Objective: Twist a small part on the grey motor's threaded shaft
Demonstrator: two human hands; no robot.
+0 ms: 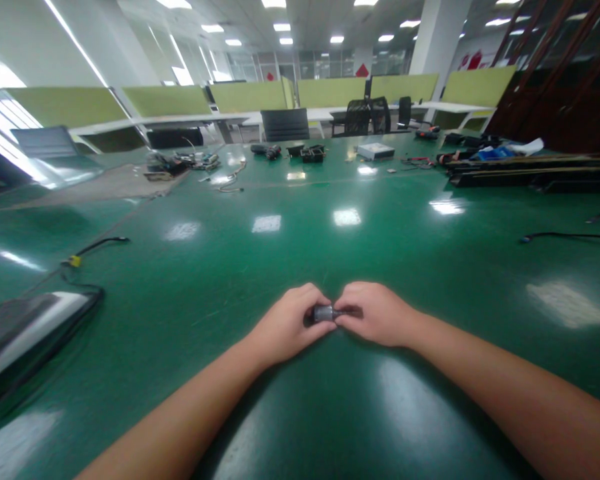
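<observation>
A small grey metal cylinder [323, 313] lies between my two hands, just over the green tabletop [300, 260]. My left hand [293, 323] is closed, its thumb and fingers gripping the cylinder from the left. From the other side, my right hand [373, 313] pinches the thin dark piece at the cylinder's right end. Its exact kind is too small and blurred to make out, and my fingers cover both ends.
A dark-and-white device [35, 327] with cables sits at the left. Farther back are electronic parts [180, 163], black parts [313, 153] and a silver box [375, 151]. Long black bars [535, 172] lie at the back right, with a black cable [570, 235] nearer.
</observation>
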